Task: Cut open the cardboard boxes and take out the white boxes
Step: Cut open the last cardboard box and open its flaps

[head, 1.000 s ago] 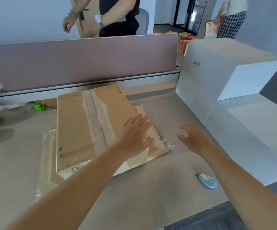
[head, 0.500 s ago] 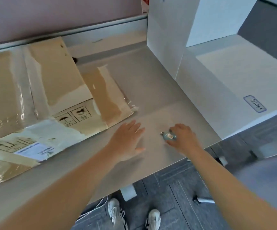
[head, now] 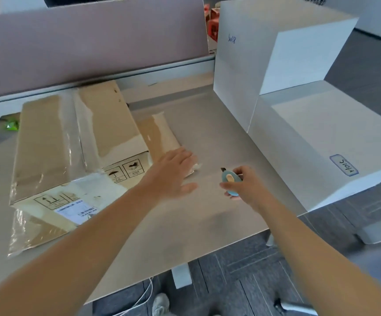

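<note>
Right grip [head: 245, 188] closed round blue cutter [head: 230, 182], lower end hidden; left hand [head: 173, 172] spread, blurred, beside cardboard box [head: 71, 142].

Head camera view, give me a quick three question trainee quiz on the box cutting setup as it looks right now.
1. True or false: the right hand holds the blue cutter.
2. Multiple choice: where is the left hand? A) flat on top of the cardboard box; B) open, by the box's right edge above the desk; C) gripping the white box.
3. Fill in: the cutter's blade tip points toward the ____ box.

Key: 1 true; 2 B; 3 cardboard.
</note>
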Demonstrator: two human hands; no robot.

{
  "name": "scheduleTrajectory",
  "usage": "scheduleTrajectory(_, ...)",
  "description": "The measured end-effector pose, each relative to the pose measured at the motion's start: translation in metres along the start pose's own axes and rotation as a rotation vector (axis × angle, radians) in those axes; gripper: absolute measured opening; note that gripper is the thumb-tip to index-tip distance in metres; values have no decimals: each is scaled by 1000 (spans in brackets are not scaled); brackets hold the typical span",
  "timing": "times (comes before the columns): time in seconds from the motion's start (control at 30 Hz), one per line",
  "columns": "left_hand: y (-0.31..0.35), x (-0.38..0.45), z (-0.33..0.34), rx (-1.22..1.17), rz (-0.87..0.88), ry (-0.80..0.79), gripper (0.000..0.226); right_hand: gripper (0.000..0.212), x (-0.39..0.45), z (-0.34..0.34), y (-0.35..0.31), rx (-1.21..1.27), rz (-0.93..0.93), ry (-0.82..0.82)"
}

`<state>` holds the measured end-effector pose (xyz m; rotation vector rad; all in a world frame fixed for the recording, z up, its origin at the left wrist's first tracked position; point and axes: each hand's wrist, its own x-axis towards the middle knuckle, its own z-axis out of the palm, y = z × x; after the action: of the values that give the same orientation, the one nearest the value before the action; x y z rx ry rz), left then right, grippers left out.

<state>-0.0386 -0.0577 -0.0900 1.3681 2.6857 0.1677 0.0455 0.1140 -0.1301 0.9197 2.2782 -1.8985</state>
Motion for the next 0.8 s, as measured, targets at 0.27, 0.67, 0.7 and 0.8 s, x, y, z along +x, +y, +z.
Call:
scheduleTrajectory(0.27,-80,-24,-63,37,-112,64,73,22,-8,39,-60,48,-61,-54)
scheduleTrajectory(0.67,-126,-8,-35,65,-150,-102,73,5,-6,91,-70,103,13,109)
scheduleTrajectory(0.7,-119,-1,-34,46,-167,-82,70,5,-8,91,-68,128,22,125)
scheduleTrajectory(0.8,-95,19,-30,2,-249,-31,67,13,-15,85,-63,231,54,173)
